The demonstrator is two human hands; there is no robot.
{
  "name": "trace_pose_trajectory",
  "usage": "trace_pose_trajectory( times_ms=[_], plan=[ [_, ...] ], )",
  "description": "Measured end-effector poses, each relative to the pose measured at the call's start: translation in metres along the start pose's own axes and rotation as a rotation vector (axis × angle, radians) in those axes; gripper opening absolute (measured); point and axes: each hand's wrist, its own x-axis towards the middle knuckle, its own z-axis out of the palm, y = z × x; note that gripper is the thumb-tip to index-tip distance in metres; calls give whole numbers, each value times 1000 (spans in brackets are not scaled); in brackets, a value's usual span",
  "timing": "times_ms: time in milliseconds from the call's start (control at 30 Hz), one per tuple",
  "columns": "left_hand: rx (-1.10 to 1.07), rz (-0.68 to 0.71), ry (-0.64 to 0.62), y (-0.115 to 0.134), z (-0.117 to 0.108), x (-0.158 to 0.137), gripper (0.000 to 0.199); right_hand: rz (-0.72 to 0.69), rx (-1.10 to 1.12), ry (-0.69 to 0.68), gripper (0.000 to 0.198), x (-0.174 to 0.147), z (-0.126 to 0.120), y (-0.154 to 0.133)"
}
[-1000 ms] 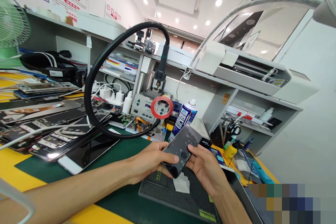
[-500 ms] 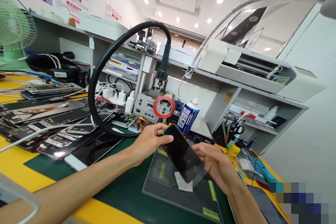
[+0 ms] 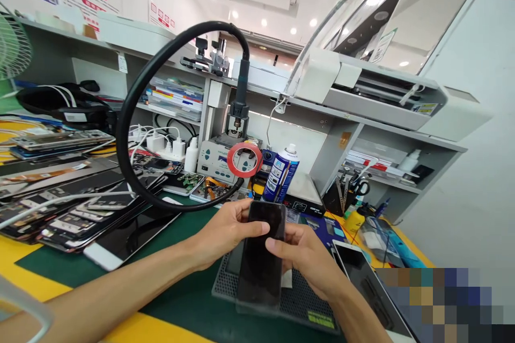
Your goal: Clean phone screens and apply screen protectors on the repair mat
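Observation:
A black smartphone (image 3: 260, 273) with a dark screen is held upright between both hands, over a dark perforated work mat (image 3: 306, 300). My left hand (image 3: 231, 230) is closed on the phone's upper left edge, thumb lying across the glass. Gripping the right edge is my right hand (image 3: 300, 252), its thumb on the screen too. A thin clear edge, like a film or sleeve, shows past the phone's lower end. Part of a white piece of paper or cloth (image 3: 287, 280) on the mat is hidden behind the phone and right hand.
Stacked phone parts (image 3: 80, 209) cover the left side. A black hose (image 3: 124, 118) arches above the bench, near a red tape ring (image 3: 244, 159) and a blue spray can (image 3: 279, 174). On the right lie a white-framed device (image 3: 370, 284) and a yellow bottle (image 3: 354, 220).
The phone has turned from slanting to nearly upright. My right hand has moved from its lower right end up to its right edge. The view has shifted slightly right.

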Motion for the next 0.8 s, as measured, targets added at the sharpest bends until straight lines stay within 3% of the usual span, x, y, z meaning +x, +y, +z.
trace_pose_trajectory(
  times_ms=[200, 300, 500, 800],
  plan=[
    [-16, -35, -137, 2, 1, -3, 35, 19, 91, 57, 44, -1, 0, -2],
    [-11, -37, -153, 1, 0, -4, 38, -24, 18, 74, 45, -1, 2, -4],
    [-78, -68, -244, -2, 5, -5, 42, -103, -113, 232, 43, 0, 4, -2],
    [-96, -63, -267, -4, 8, -8, 29, -30, 9, 175, 42, -1, -2, 0]
  ],
)
